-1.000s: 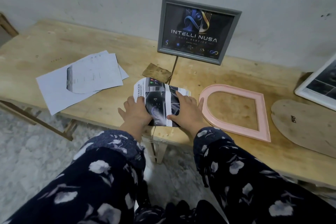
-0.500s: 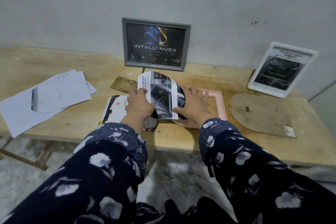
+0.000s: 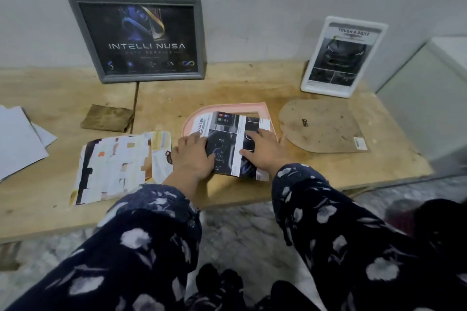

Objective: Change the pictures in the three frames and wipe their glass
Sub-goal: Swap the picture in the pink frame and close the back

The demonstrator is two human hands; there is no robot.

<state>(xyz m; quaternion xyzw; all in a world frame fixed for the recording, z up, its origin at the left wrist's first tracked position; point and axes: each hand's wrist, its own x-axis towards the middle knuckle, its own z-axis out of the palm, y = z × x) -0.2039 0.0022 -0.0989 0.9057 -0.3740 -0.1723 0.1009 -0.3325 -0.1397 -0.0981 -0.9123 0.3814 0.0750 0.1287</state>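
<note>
A dark printed picture [image 3: 228, 131] with white strips lies over the pink arch-shaped frame [image 3: 222, 108] on the wooden table [image 3: 328, 166]. My left hand [image 3: 193, 156] presses flat on the picture's left side and my right hand [image 3: 262, 150] on its right side. The frame's brown arch-shaped backing board [image 3: 321, 126] lies to the right. A grey frame [image 3: 137, 38] with a dark "INTELLI NUSA" picture leans on the wall at the back left. A white frame [image 3: 343, 57] with a dark picture leans at the back right.
A cut-up magazine page [image 3: 118, 166] lies left of my hands. A brown cloth [image 3: 107, 121] sits behind it. White papers [image 3: 17, 139] lie at the far left edge. A white cabinet [image 3: 427, 98] stands to the right of the table.
My hands carried the picture to the right and laid it down flat over the pink frame. The magazine page that was under it is uncovered on the left.
</note>
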